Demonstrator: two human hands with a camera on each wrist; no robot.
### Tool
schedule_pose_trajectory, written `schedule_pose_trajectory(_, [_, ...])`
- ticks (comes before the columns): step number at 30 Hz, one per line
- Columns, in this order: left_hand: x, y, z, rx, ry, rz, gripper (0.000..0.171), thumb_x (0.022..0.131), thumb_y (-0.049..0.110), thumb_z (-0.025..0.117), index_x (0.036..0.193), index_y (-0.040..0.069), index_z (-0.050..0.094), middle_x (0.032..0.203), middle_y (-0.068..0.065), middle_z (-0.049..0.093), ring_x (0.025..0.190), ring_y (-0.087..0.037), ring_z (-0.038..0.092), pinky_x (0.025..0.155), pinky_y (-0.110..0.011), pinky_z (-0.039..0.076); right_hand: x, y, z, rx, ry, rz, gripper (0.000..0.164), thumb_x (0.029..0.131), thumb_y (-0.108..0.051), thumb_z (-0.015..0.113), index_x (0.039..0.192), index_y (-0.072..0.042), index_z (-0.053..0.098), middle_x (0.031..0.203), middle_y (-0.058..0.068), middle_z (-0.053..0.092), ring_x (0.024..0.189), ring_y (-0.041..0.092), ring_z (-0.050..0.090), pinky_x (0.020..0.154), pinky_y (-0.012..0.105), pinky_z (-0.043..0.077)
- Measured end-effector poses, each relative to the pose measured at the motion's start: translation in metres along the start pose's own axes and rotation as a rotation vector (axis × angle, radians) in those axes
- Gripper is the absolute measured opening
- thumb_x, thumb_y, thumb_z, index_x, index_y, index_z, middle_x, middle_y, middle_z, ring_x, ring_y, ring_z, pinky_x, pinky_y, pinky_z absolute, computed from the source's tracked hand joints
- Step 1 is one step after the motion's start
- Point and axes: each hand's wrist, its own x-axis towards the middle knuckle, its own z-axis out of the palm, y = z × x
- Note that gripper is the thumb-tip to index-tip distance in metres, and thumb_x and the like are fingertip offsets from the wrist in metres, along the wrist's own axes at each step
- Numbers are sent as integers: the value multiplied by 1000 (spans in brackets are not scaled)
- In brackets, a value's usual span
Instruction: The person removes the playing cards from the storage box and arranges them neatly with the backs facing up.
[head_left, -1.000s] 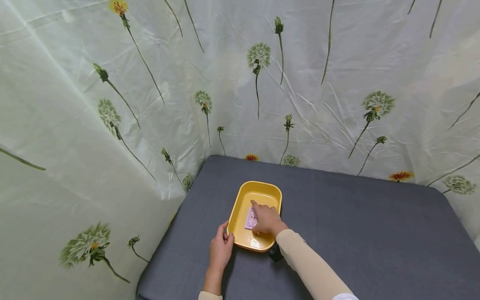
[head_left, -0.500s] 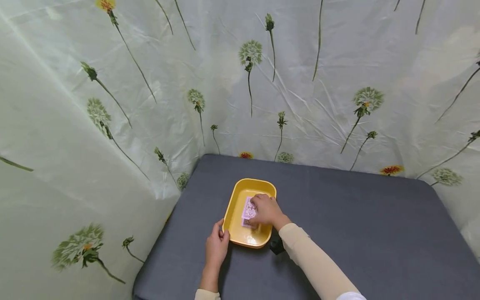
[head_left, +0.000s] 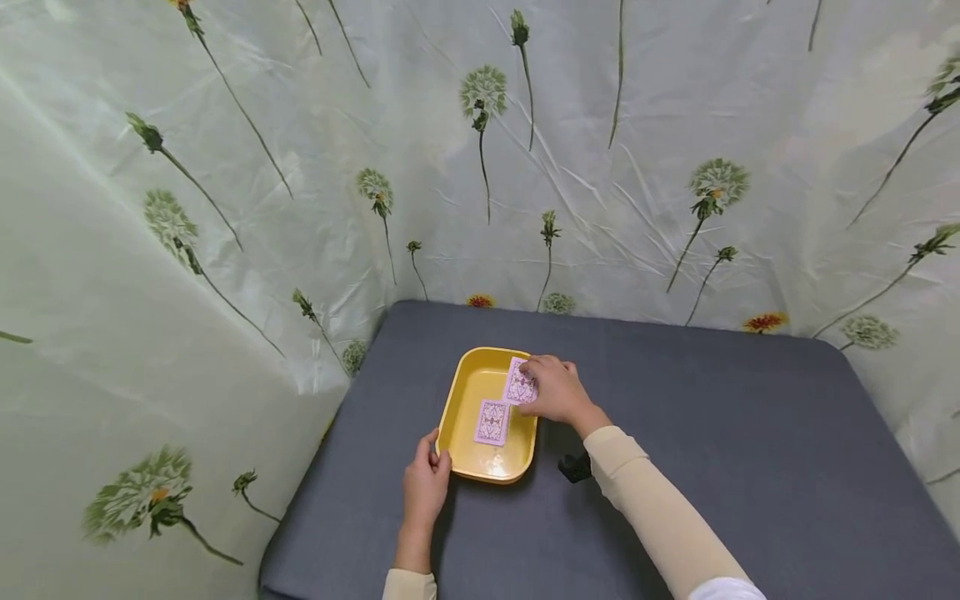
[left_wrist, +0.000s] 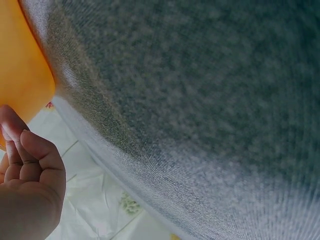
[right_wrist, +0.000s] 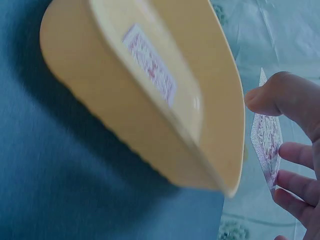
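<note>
A yellow plastic tray (head_left: 467,458) with raised sides stands on a grey padded surface. One playing card (head_left: 492,422) with a pink patterned back lies flat on the tray's floor. My right hand (head_left: 557,390) pinches a second playing card (right_wrist: 266,142) with the same back between thumb and fingers. In the head view that card overlaps the tray's far right part; in the right wrist view it is raised above the rim. My left hand (head_left: 425,487) grips the tray's near left corner, also seen as the orange wall (left_wrist: 22,60) in the left wrist view.
The grey padded surface (head_left: 712,450) stretches right of the tray. Behind and to the left hangs a pale sheet (head_left: 600,167) printed with dandelions. A small black object (head_left: 573,468) shows under the right wrist.
My right hand has picked up a playing card from inside the tray and moved it up toward the far right rim, uncovering the card beneath. The left hand stays at the corner.
</note>
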Motion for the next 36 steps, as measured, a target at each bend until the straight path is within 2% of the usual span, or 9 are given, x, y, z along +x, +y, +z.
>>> schedule_pose_trajectory(10, [1,2,0,4,-5,-18,35,89,5,62,124,2,61,66,4,42,53,-10,38,52,-28,31,-12,24,-8,11,1,69,69,74,-33,78,133,-5,57,141,17,49,132,35,39,101,60,24])
schedule_pose_trajectory(16, [0,2,-1,6,-18,-38,36,90,7,62,126,2,60,67,3,41,54,-10,37,52,-27,31,-15,34,-2,-1,-27,102,73,70,-29,78,135,-4,55,141,18,49,133,36,38,103,62,23])
schedule_pose_trajectory(25, [-1,3,-1,5,-13,-34,36,90,6,62,125,1,60,67,3,42,55,-11,38,52,-27,31,-23,46,5,9,-5,118,76,68,-25,81,136,-4,53,137,15,53,129,35,41,100,62,26])
schedule_pose_trajectory(36, [-1,5,-1,22,-15,-31,35,90,6,62,125,2,60,67,3,42,55,-9,38,52,-28,32,-31,57,18,26,-89,161,82,68,-24,83,140,-3,49,138,17,51,128,37,43,100,63,25])
